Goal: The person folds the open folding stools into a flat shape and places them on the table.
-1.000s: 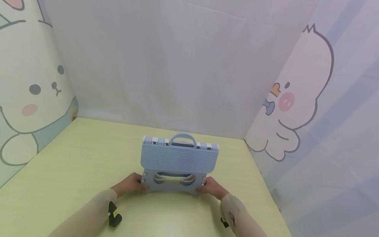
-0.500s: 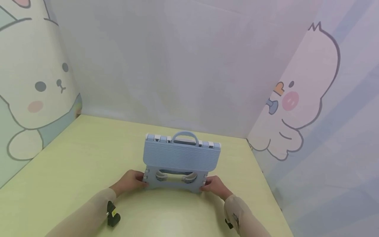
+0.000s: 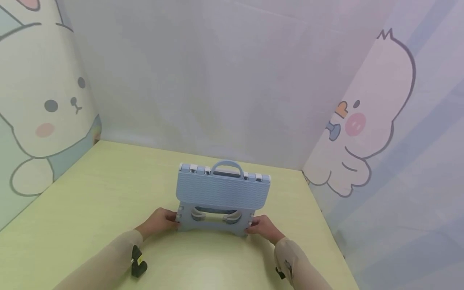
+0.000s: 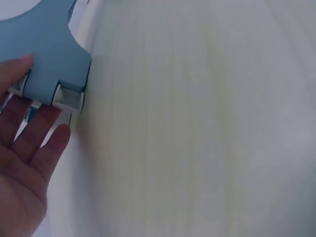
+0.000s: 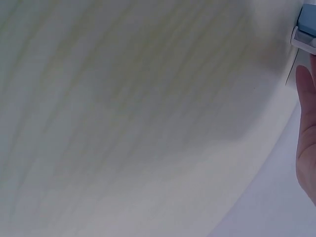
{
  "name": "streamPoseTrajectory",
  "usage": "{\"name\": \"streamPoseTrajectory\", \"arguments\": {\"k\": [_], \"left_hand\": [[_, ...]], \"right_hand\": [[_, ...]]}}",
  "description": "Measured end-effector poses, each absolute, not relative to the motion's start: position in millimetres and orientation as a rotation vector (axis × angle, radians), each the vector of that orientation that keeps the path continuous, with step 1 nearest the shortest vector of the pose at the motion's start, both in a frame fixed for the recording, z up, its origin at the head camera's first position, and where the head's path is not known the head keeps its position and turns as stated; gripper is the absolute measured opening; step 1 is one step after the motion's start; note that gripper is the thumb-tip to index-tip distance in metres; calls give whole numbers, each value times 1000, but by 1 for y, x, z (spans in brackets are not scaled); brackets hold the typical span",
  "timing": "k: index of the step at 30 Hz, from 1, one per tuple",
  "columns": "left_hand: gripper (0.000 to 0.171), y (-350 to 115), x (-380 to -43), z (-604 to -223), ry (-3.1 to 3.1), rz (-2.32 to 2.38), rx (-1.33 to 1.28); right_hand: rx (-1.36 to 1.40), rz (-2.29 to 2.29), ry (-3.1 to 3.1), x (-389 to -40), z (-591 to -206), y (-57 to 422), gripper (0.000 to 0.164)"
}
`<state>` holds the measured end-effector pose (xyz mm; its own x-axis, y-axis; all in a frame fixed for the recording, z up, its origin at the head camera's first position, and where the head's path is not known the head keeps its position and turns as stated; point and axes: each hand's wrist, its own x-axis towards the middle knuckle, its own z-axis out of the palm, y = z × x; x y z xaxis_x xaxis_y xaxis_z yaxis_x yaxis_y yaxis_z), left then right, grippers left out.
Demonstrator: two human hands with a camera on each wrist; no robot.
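A blue plastic folding step stool (image 3: 222,188) stands on the table, its textured top tilted toward me and a carry handle (image 3: 227,164) arching above it. Its leg panel below shows a wide cut-out. My left hand (image 3: 159,220) grips the left edge of that panel, thumb in front; in the left wrist view its fingers reach behind, beside the white hinge piece (image 4: 68,98). On the opposite edge, my right hand (image 3: 264,228) holds the panel with the thumb in front. Only a corner of the stool (image 5: 308,22) and part of that hand show in the right wrist view.
The pale yellow table (image 3: 119,181) extends around the stool on all sides. A plain light curtain (image 3: 195,80) hangs behind it. Printed cartoon walls stand at the left and right edges. Black camera mounts (image 3: 137,262) sit on the sleeves.
Over the first half second the whole head view shifted slightly, so stool and hands appear a little right and higher. Since then almost nothing has moved; both hands keep their hold.
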<state>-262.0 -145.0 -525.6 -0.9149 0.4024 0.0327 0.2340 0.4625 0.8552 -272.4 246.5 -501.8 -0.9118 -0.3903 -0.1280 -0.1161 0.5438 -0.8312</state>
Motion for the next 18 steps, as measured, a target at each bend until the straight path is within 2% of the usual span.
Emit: {"name": "streamPoseTrajectory", "arguments": {"k": [18], "left_hand": [[26, -144, -262, -529, 2570, 1418, 649]], "right_hand": [[-542, -1176, 2580, -271, -498, 242, 23]]}}
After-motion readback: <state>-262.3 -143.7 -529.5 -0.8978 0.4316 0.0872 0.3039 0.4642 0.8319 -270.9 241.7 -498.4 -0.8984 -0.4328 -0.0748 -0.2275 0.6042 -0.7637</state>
